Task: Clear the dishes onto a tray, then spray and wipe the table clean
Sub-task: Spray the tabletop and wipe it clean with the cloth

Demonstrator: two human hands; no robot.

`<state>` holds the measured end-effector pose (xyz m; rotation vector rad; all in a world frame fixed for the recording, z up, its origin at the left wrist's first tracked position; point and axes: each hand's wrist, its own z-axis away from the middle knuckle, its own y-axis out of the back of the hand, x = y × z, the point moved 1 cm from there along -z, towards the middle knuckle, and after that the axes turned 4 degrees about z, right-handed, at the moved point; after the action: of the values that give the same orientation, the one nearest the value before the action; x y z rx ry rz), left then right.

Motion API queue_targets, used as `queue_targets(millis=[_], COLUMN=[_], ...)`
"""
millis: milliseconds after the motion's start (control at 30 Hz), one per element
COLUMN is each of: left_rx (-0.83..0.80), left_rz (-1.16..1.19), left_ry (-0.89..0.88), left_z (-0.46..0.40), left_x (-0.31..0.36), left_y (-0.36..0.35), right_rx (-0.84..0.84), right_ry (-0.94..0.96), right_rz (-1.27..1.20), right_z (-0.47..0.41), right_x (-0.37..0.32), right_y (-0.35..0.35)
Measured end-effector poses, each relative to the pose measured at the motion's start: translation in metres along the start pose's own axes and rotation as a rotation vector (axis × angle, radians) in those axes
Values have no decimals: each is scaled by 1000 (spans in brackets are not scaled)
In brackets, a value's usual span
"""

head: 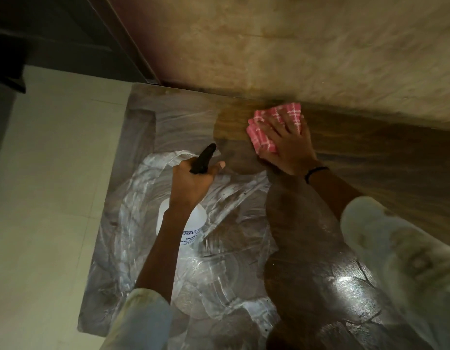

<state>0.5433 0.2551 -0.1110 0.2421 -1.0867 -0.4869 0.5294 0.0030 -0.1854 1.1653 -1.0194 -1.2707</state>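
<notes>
My left hand (191, 184) grips the neck of a white spray bottle (192, 229). Its black nozzle (205, 157) points away from me over the table. My right hand (288, 145) lies flat, fingers spread, pressing a folded pink-and-white checked cloth (265, 131) onto the wooden table (370, 168) near its far edge by the wall. The tabletop shines wet, with curved white smear streaks (219, 261) across its left and near parts. No dishes or tray are in view.
A beige wall (294, 46) rises right behind the table's far edge. Pale floor tiles (42, 185) lie beyond the table's left edge. A dark door frame or cabinet (54, 34) stands at the upper left.
</notes>
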Motion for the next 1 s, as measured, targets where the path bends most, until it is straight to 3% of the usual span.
queue_targets(millis=[167, 333, 467, 633, 1000], left_rx=[37, 41, 63, 99, 161], left_rz=[-5, 31, 54, 98, 25], left_ry=[9, -2, 22, 28, -7], left_z=[1, 7, 15, 26, 4], left_x=[1, -2, -2, 4, 8], left_y=[4, 2, 0, 2, 28], right_rx=[-8, 29, 69, 20, 6], right_ry=[-185, 65, 241, 111, 94], right_rz=[-94, -57, -14, -45, -16], right_z=[-55, -45, -1, 7, 7], right_x=[-48, -94, -67, -40, -43], right_y=[9, 1, -9, -5, -4])
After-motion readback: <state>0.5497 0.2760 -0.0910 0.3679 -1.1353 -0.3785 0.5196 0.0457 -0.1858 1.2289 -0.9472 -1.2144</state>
